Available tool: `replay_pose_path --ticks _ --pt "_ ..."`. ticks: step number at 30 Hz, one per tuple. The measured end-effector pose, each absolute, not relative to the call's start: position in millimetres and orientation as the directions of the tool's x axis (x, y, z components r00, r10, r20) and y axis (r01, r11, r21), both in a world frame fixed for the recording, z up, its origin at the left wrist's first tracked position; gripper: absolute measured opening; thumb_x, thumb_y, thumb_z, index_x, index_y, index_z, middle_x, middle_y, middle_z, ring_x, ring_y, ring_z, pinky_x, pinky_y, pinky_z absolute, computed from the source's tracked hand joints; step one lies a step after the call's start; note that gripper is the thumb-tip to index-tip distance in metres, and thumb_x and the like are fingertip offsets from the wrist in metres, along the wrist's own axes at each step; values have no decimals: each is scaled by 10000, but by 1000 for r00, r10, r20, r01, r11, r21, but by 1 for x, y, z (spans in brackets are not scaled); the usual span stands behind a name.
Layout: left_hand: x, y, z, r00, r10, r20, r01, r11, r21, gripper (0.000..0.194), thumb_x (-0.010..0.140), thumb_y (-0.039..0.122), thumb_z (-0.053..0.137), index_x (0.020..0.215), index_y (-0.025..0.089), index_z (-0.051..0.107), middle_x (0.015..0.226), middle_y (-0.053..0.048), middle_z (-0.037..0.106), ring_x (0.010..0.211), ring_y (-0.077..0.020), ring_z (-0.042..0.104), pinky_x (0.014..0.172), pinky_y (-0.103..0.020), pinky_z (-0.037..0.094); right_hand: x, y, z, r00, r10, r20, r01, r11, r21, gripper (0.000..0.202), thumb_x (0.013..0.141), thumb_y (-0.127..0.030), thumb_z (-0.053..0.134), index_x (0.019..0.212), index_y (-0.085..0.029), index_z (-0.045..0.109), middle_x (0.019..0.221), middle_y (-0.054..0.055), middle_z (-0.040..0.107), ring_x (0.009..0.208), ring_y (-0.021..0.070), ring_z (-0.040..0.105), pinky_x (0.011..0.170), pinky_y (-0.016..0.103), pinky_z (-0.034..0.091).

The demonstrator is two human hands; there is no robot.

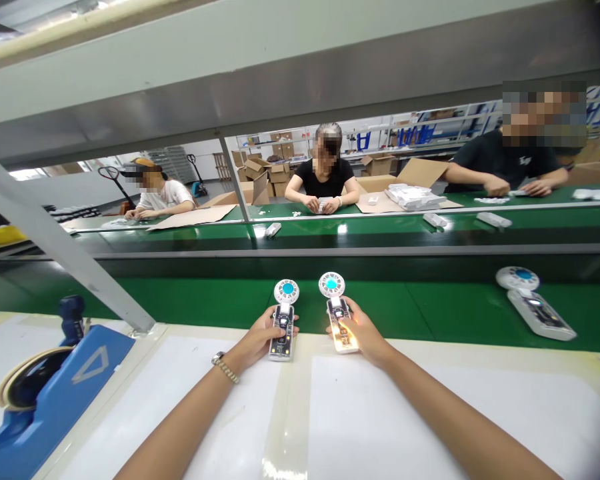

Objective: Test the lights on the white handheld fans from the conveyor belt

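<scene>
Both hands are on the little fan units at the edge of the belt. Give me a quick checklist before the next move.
1. Left hand grips left unit: ok.
2. Right hand grips right unit: ok.
3. Right unit's body lit: ok, it glows.
4. Left unit's body lit: not ok, only a small light at its base.
5. Fan heads spinning: cannot tell.
6. Third unit lies apart on the green belt: ok.

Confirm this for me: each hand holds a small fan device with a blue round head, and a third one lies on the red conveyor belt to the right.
Not quite: the head view shows the conveyor belt is green, not red. The rest holds: the left hand and right hand each hold a fan device, and a third one lies to the right.
</scene>
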State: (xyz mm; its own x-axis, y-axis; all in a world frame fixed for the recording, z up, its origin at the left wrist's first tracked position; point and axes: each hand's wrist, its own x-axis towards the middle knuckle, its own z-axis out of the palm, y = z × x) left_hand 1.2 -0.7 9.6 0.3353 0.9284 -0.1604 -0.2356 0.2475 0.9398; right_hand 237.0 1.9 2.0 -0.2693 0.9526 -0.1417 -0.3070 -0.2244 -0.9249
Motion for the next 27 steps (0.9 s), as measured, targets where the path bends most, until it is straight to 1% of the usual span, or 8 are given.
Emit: replay_pose_path --ticks 3,9,14,19,23,25,27 --pt "1 -1 9 337 928 -159 -234 246 941 457 649 98 658 1053 181 461 1140 -117 571 894 -224 617 801 -358 452 238 0 3 -269 952 -150 -303 -231 -925 533 707 -301 548 1188 -250 324 758 -3 590 636 182 622 560 305 462" --pt "0 0 9 346 925 -156 -227 245 943 458 657 102 656 1061 176 455 1145 -123 567 901 -227 615 778 -342 462 237 0 5 -259 955 -142 -301 -219 -928 528 702 -301 563 1179 -249 343 755 -1 596 662 194 626 578 320 470" --pt "1 1 9 342 925 -164 -231 252 940 456 651 86 650 1055 176 459 1145 -124 571 901 -226 617 806 -357 455 236 2 1 -240 961 -140 -319 -214 -923 551 699 -263 561 1193 -247 317 755 -14 591 635 174 629 580 305 484" --pt "1 1 7 341 926 -161 -253 255 933 455 638 73 650 1044 176 473 1123 -117 586 907 -225 616 869 -393 425 236 3 -2 -241 962 -128 -305 -200 -931 589 699 -252 547 1227 -251 285 768 -15 598 614 161 628 581 300 491" --pt "1 2 6 339 926 -164 -254 258 932 455 629 75 657 1034 175 476 1116 -117 590 902 -228 619 868 -402 424 238 4 -3 -268 950 -162 -327 -248 -912 554 692 -245 534 1207 -258 332 874 13 610 656 173 643 553 285 489" --pt "1 2 6 339 927 -161 -254 255 933 452 635 77 656 1037 173 473 1127 -120 584 904 -227 618 870 -400 425 238 4 -3 -286 946 -152 -352 -251 -901 563 676 -226 543 1200 -260 339 949 29 604 677 176 648 563 284 492" --pt "0 2 5 345 926 -155 -255 252 934 442 646 76 650 1041 171 472 1137 -123 579 911 -226 616 873 -396 426 239 4 -3 -295 946 -134 -367 -242 -898 594 671 -215 556 1214 -255 321 976 39 598 693 180 651 585 290 496"
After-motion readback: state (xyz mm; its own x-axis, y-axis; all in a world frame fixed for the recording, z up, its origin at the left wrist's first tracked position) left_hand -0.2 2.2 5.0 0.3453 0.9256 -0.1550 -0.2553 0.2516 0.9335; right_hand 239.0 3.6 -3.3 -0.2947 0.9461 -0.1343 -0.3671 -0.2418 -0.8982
